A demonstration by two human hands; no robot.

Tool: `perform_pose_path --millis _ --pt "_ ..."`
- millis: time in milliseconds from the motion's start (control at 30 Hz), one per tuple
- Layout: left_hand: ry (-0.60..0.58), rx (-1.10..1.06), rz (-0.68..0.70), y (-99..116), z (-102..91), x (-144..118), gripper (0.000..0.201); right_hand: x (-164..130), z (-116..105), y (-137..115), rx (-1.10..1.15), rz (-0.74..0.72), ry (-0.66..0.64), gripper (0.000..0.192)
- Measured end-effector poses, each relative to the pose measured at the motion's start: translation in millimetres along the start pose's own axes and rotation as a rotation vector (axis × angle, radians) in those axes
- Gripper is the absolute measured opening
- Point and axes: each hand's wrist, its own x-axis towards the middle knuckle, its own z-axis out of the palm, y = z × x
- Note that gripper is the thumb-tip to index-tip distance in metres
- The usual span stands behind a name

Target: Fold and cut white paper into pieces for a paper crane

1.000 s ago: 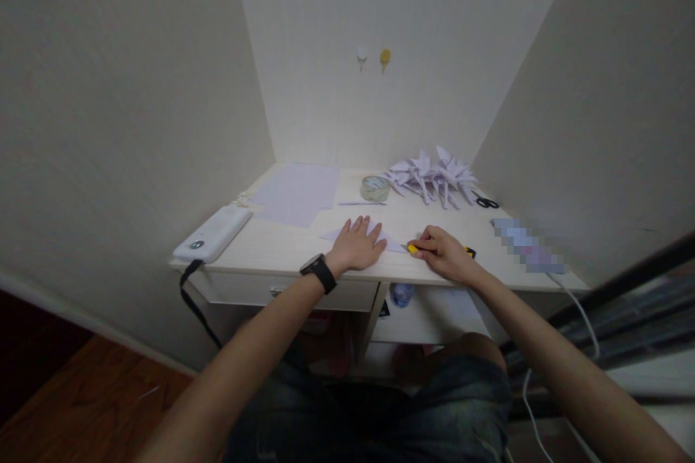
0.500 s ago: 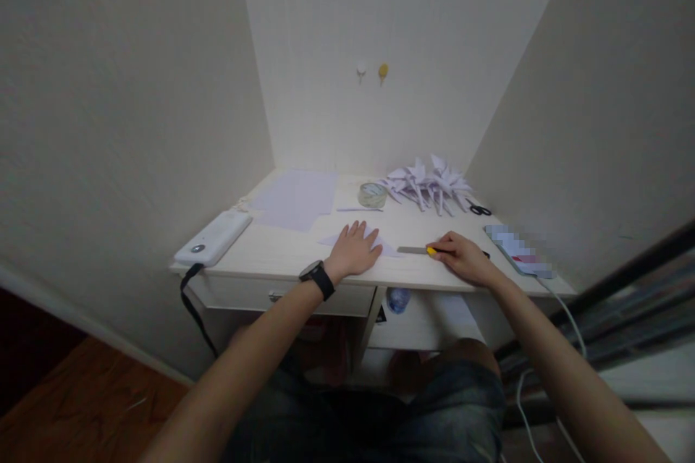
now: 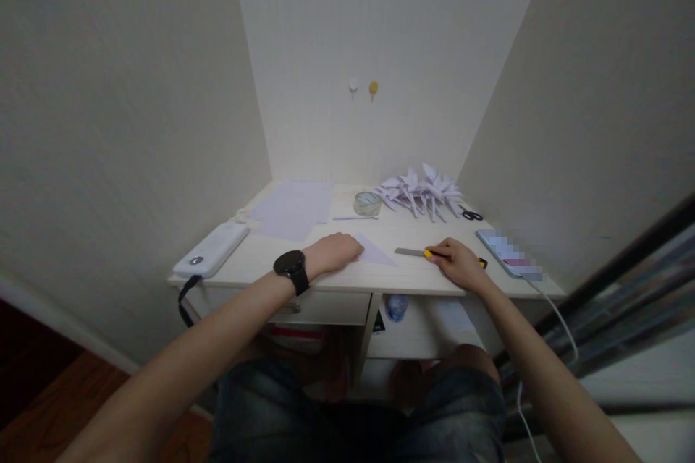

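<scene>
While right grip [image 3: 459, 262] holds knife [image 3: 420, 253], paper [image 3: 372, 251] leftward.

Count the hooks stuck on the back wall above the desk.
2. A white hook and a yellow hook sit side by side on the back wall, white one on the left, well above the tape roll. None appear hidden.

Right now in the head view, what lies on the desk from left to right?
White power bank → left hand on a folded paper piece → utility knife → right hand gripping it → phone.
</scene>
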Motion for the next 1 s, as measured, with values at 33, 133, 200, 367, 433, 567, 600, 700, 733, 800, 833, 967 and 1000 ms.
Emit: perform_pose_path --millis 33,133,200,367,433,567,600,700,733,800,833,967,1000 --pt "-0.004 0.026 0.001 2.5 -1.8 -0.2 0.020 -0.1 -0.1 0.2 -0.001 0.001 0.000 0.024" --pt "-0.025 0.138 0.012 12.2 -5.1 -2.3 0.026 -0.3 -0.4 -0.5 -0.011 0.010 0.001 0.025" --pt "-0.023 0.204 0.027 17.9 -5.9 -4.0 0.027 -0.3 -0.3 -1.0 -0.021 0.012 -0.001 0.025" --pt "0.118 0.151 -0.099 19.4 -13.9 -5.2 0.024 -0.8 2.7 1.0 -0.032 -0.010 0.017 0.025" --pt "0.289 -0.010 -0.229 15.0 -19.7 -3.6 0.023 -2.4 3.8 1.8 -0.069 -0.018 0.028 0.024" --pt "0.792 -0.785 -0.586 8.6 -22.6 2.6 0.015 -6.8 3.2 -3.5 -0.163 -0.022 0.107 0.027" --pt "0.861 -1.064 -0.654 8.9 -20.3 4.1 0.011 -7.4 2.7 -7.1 -0.164 -0.017 0.148 0.028" --pt "0.869 -1.650 -0.734 13.6 -8.4 6.0 0.006 -6.4 2.0 -23.7 -0.109 0.006 0.263 0.029" --pt "0.855 -1.710 -0.741 15.7 -3.8 5.9 0.010 -5.2 2.2 -30.5 -0.082 0.000 0.276 0.029" --pt "0.846 -1.737 -0.752 19.3 4.7 5.2 0.014 -2.1 3.5 -44.5 -0.044 -0.035 0.258 0.028" --pt "0.843 -1.753 -0.757 20.6 8.2 4.9 0.014 -0.4 4.5 -51.0 -0.037 -0.047 0.245 0.027" --pt "0.836 -1.808 -0.757 22.6 17.3 6.0 0.014 5.6 9.0 -71.1 -0.046 -0.051 0.200 0.024" --pt "0.835 -1.814 -0.755 23.1 18.6 6.6 0.014 6.9 9.7 -74.6 -0.047 -0.048 0.188 0.023"
